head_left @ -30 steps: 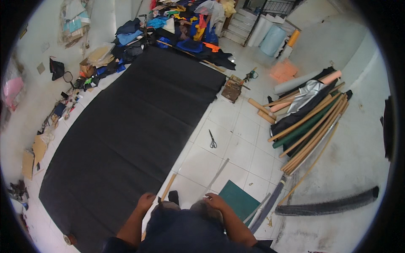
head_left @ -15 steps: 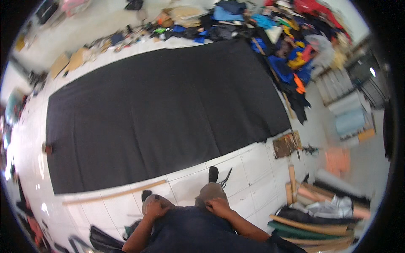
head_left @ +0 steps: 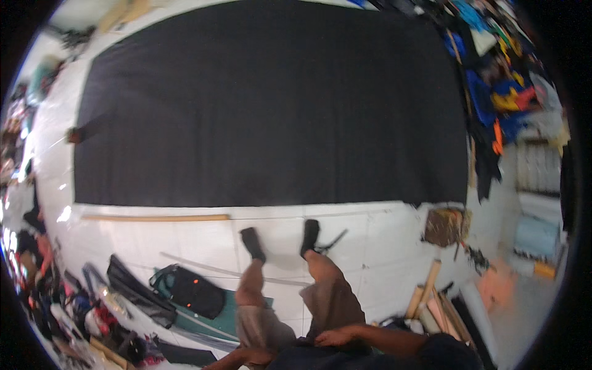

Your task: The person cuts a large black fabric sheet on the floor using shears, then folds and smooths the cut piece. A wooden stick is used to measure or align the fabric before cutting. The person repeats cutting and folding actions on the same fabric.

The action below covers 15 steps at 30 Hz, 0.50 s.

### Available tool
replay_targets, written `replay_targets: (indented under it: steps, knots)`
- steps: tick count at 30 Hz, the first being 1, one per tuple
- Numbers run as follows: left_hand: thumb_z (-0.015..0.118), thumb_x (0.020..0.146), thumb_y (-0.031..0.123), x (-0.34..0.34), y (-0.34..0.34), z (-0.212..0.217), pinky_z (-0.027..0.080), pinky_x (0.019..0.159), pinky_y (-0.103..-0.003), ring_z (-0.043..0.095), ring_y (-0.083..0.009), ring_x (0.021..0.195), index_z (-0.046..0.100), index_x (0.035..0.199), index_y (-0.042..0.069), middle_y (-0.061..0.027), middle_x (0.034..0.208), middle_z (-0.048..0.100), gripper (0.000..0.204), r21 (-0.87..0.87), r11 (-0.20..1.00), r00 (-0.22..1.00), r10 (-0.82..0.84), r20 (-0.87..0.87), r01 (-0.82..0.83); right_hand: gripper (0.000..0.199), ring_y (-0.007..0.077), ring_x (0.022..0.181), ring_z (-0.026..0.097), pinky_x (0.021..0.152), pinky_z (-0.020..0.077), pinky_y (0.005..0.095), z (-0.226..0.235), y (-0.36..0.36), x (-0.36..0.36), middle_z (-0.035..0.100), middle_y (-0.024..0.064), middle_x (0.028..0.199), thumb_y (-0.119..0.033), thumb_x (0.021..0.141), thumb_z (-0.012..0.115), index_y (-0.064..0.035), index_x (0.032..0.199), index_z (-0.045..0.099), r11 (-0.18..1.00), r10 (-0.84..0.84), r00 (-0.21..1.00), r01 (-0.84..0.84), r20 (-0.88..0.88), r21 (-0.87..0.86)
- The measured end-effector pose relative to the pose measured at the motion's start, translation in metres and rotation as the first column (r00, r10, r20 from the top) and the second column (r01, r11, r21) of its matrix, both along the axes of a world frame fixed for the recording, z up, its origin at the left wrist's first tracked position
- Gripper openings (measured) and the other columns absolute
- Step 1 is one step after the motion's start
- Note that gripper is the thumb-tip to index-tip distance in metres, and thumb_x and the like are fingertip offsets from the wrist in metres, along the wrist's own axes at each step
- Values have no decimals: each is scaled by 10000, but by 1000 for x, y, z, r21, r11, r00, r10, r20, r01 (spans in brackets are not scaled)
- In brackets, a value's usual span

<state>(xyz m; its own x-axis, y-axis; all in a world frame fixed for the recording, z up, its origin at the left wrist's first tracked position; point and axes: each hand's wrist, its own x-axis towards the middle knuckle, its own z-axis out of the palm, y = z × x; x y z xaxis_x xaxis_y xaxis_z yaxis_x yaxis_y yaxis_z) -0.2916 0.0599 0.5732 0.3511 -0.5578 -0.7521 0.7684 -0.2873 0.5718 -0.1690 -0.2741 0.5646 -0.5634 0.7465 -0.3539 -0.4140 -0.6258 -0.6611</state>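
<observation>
A large sheet of black fabric [head_left: 271,111] lies spread flat on the floor, beyond my feet. My right hand [head_left: 333,337] is at the top of my brown shorts [head_left: 336,305], its fingers curled in; what they hold, if anything, is hidden. Low at my left thigh, my left hand [head_left: 258,356] is partly covered by my dark shirt and its fingers are blurred. Neither hand touches the fabric. Beside my right shoe [head_left: 310,236] lies a pair of dark scissors [head_left: 333,242].
A wooden strip [head_left: 157,217] lies along the fabric's near edge. On the left are a black and green bag [head_left: 194,290] and heaped cloth [head_left: 92,320]. A brown block-like object [head_left: 443,227], cardboard tubes [head_left: 424,290] and colourful scraps [head_left: 509,92] line the right.
The view has tilted down and turned, so the fabric now looks larger and squarer. My legs have straightened, and both hands have moved from my knees up toward my waist.
</observation>
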Motion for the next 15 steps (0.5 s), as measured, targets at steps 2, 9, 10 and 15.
replay_targets:
  steps: [2,9,10,15]
  knots:
    - [570,887,222,43,-8,-41,503,871,-419,645,-333,999,650,1100,13,-201,1052,666,309,259,962,994,-66,-84,86,388,281,1095,608,950,478,428,-8,61,59,656,168,1116,-287,1013,508,-6,1276,546,939,180,976,-208,-124,-274]
    - [726,796,149,234,28,-129,496,895,-371,619,-345,1057,593,1171,-26,-207,1146,627,435,845,481,951,293,97,-234,270,205,937,642,841,510,347,-303,54,279,692,96,1109,-232,979,595,-31,1153,644,536,-297,190,844,936,-1]
    - [668,838,51,272,23,-113,490,797,-333,603,-253,904,574,1183,-30,-165,971,616,366,724,381,808,399,433,-576,274,214,873,651,790,517,342,-363,15,303,707,99,1033,-274,974,604,-43,1107,665,357,-328,-36,920,944,159]
    - [680,827,8,214,139,-208,458,713,-285,565,-131,804,563,1279,11,-65,935,597,466,517,825,940,48,337,-228,691,403,824,683,654,546,493,-526,-133,343,682,248,971,-599,922,565,83,908,677,-286,269,-2,955,963,82]
